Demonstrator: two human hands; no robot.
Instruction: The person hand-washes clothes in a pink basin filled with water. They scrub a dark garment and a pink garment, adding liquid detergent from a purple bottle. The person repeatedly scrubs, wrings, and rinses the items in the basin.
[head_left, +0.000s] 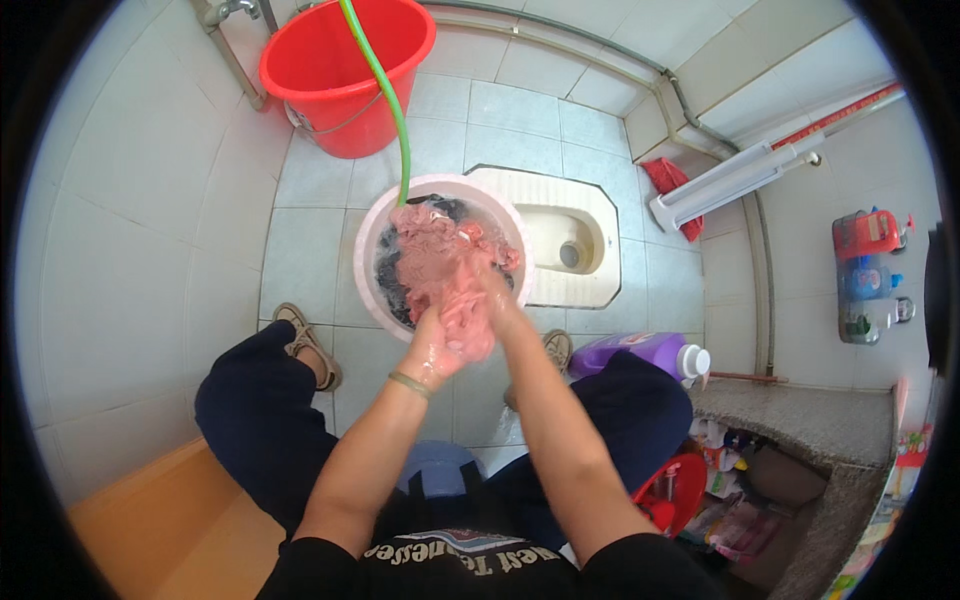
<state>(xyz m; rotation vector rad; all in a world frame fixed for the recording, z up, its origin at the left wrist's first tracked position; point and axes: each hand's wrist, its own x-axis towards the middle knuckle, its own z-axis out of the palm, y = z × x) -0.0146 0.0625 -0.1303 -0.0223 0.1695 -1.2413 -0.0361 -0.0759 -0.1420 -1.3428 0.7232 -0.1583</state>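
Observation:
A pale pink plastic basin (367, 289) stands on the tiled floor before me, holding water and soaked clothes. Bunched pink fabric (466, 326) is gripped by my left hand (435, 349), which wears a bracelet at the wrist. My right hand (491, 292) presses against the same cloth from the other side; its fingers are blurred and partly hidden. The rest of the pink garment (427, 247) spreads over dark clothing (390, 274) in the basin. A green hose (386, 90) hangs down to the basin's far rim, its end at the wet cloth.
A red bucket (341, 112) stands at the far left. Right of the basin is a squat toilet (570, 225). A purple detergent bottle (637, 352) lies by my right knee. Bottles (870, 277) hang on the right wall, above a stone ledge (802, 420).

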